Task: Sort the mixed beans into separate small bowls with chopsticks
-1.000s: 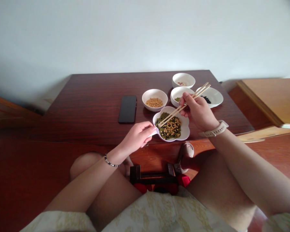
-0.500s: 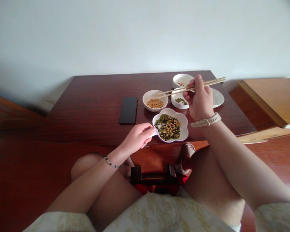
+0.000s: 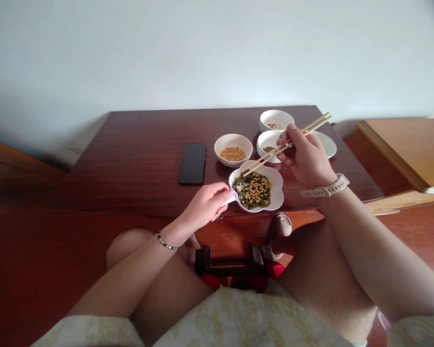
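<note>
Wooden chopsticks (image 3: pixel 266 158) slanted over flower-shaped bowl (image 3: pixel 277 191)

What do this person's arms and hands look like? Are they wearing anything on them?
The left grip is a bare hand, no glove, and a thin black-and-white bracelet circles that wrist. The right grip is also bare, with a cream strap with small holes around its wrist. Pale sleeves with a yellowish pattern cover the upper arms only.

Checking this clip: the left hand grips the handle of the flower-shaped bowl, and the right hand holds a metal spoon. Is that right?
Not quite: the right hand holds a pair of chopsticks, not a metal spoon, as the head view shows. The left hand does grip the handle of the flower-shaped bowl.
</note>
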`<state>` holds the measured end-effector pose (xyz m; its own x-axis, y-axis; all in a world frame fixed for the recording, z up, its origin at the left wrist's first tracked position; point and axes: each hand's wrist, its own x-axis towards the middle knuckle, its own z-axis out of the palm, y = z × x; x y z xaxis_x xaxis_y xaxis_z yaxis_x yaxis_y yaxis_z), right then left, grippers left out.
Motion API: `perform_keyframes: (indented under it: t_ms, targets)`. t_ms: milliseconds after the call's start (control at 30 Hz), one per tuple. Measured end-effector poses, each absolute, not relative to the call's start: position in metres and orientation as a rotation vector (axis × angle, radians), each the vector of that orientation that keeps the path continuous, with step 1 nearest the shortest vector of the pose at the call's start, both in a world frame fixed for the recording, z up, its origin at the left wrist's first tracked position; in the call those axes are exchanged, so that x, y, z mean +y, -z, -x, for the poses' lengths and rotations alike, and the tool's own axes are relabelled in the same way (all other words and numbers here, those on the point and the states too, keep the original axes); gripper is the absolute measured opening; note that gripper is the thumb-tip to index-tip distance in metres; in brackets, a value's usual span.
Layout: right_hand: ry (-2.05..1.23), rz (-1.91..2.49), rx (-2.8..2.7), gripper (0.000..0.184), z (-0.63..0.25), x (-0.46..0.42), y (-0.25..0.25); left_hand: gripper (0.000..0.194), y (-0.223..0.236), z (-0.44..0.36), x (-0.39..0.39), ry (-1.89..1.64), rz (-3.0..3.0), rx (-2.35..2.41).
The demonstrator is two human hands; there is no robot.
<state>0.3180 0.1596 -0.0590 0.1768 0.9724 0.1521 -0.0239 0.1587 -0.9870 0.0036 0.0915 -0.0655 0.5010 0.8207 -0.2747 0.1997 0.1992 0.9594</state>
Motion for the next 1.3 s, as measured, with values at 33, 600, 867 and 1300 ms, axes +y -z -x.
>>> perform_keyframes:
  t_ms: [33, 600, 867, 1300]
  targets:
    - [-1.019, 1.165, -1.133, 0.069, -0.319, 0.157, 0.058, 0.041, 0.066, -0.004, 0.092, -0.549, -1.336, 0.999]
    - [-1.039, 1.299, -1.335, 0.075, -0.321, 0.143, 0.061, 0.043, 0.067, -0.006, 0.096, -0.523, -1.35, 1.003]
    - [-1.029, 1.267, -1.288, 0.076, -0.321, 0.144, 0.063, 0.039, 0.062, -0.004, 0.095, -0.539, -1.316, 0.985]
    - [-0.822, 1.114, -1.054, 0.073, -0.305, 0.181, 0.059, 0.043, 0.066, -0.005, 0.091, -0.558, -1.316, 0.988]
